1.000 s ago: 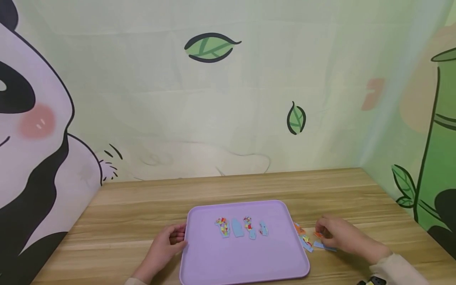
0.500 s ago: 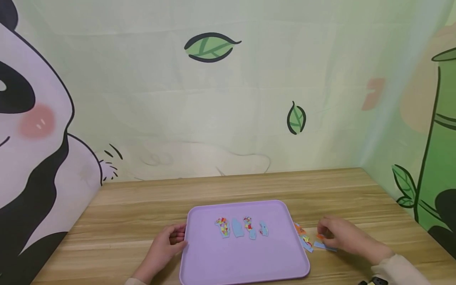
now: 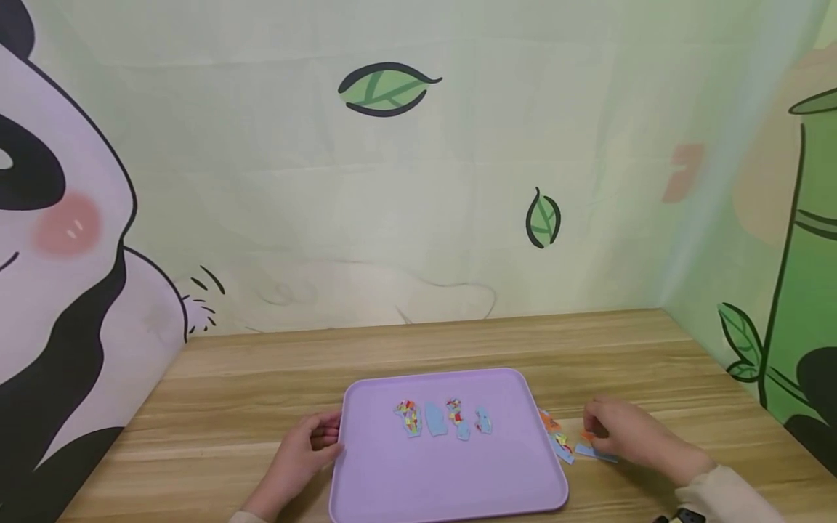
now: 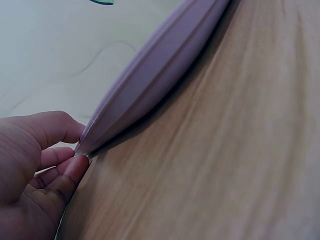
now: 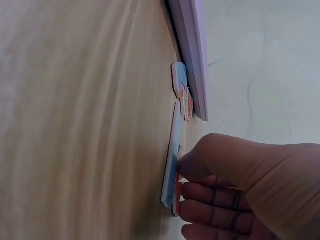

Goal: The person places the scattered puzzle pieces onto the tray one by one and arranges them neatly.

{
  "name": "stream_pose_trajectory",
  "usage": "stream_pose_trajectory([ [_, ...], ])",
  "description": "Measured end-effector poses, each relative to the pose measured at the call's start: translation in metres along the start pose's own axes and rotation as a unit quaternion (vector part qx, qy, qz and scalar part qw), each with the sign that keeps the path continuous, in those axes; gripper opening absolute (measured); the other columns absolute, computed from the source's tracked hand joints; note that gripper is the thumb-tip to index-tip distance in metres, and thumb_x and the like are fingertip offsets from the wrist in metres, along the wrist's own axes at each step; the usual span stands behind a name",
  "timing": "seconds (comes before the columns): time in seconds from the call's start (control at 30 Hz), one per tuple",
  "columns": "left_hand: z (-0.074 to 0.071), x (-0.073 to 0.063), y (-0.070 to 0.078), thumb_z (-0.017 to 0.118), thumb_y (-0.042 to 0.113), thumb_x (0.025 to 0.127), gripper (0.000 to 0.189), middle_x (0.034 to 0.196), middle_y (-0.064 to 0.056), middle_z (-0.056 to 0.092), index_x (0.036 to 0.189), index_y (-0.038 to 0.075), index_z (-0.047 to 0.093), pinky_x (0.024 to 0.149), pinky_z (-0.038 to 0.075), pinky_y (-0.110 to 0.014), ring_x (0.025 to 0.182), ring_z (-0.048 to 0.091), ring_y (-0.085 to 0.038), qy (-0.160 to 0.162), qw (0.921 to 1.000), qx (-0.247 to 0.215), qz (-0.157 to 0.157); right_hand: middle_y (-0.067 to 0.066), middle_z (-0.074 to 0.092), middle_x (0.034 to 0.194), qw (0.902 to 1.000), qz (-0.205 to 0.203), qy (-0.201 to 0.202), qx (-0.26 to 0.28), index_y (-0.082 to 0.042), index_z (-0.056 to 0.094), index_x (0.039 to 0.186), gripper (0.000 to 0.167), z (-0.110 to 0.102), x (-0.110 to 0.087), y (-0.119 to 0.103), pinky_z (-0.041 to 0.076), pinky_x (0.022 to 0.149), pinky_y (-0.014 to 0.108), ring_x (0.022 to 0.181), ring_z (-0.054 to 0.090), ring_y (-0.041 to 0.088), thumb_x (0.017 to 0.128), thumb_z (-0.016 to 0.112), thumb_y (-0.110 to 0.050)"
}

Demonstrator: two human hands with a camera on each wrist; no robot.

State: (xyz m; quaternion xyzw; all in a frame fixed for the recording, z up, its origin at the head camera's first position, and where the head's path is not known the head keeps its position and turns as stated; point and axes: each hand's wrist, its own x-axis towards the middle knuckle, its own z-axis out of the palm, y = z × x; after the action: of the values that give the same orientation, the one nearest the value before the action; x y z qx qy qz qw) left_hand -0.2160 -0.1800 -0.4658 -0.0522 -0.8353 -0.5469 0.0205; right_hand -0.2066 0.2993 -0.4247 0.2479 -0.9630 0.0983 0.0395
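Head view: lower centre, four pieces (image 3: 436, 419) lay on the tray (image 3: 451, 479) the left hand (image 3: 297, 450) pinched. Lower right, loose pieces (image 3: 562, 445) remained on the counter (image 3: 275, 370); the right hand (image 3: 624, 432) touched an orange piece (image 3: 587, 436), grip unclear.

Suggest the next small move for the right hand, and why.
I'd probably have the right hand pinch the orange piece securely: its fingertips are right at the piece, beside the blue strip, but whether they have a firm hold is unclear. The left hand is at the purple tray, so the right can do this alone.
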Motion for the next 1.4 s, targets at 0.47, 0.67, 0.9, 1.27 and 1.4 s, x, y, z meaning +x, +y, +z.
stream_pose_trajectory([
  [0.47,0.000,0.001,-0.002,0.071,-0.009,0.077,0.045,0.104,-0.014,0.065,0.121,-0.009,0.059,0.080,0.056,-0.019,0.094,0.062,-0.017,0.000,1.0000,0.001,-0.003,-0.011,0.047,0.071,0.9993,0.009,-0.009,0.034,-0.016,0.056,0.077,0.019,-0.003,0.000,0.001,0.035,0.054,0.018,0.064,0.037,-0.001,0.068,0.071,-0.009],
  [0.67,0.000,0.001,-0.002,0.071,-0.009,0.077,0.045,0.105,-0.014,0.065,0.121,-0.008,0.059,0.080,0.056,-0.019,0.094,0.062,-0.017,0.000,1.0000,0.004,-0.008,-0.010,0.051,0.072,0.9981,0.013,-0.007,0.060,-0.014,0.058,0.079,0.016,-0.005,0.001,0.004,0.039,0.054,0.018,0.065,0.040,-0.002,0.070,0.071,-0.009],
  [0.9,0.000,0.001,-0.003,0.071,-0.009,0.077,0.045,0.105,-0.013,0.065,0.121,-0.008,0.059,0.080,0.056,-0.020,0.094,0.062,-0.017,0.000,1.0000,0.006,-0.008,-0.008,0.054,0.073,0.9964,0.010,0.002,0.084,-0.011,0.059,0.078,0.014,-0.011,0.004,0.003,0.043,0.055,0.019,0.066,0.044,-0.002,0.070,0.070,-0.007],
  [1.27,-0.001,0.001,-0.002,0.071,-0.009,0.077,0.045,0.104,-0.014,0.065,0.121,-0.008,0.059,0.080,0.056,-0.020,0.094,0.062,-0.017,-0.001,1.0000,0.009,-0.002,-0.007,0.057,0.071,0.9961,-0.010,0.017,0.086,-0.009,0.062,0.078,0.009,-0.024,0.017,-0.005,0.045,0.055,0.018,0.065,0.046,-0.001,0.074,0.070,-0.007],
  [1.4,0.000,0.001,-0.002,0.071,-0.009,0.077,0.046,0.104,-0.014,0.065,0.121,-0.009,0.059,0.080,0.056,-0.019,0.093,0.062,-0.017,-0.002,1.0000,0.006,0.002,-0.009,0.057,0.071,0.9960,-0.020,0.021,0.084,-0.010,0.062,0.078,0.009,-0.027,0.023,-0.012,0.045,0.055,0.018,0.065,0.046,-0.001,0.074,0.070,-0.007],
])
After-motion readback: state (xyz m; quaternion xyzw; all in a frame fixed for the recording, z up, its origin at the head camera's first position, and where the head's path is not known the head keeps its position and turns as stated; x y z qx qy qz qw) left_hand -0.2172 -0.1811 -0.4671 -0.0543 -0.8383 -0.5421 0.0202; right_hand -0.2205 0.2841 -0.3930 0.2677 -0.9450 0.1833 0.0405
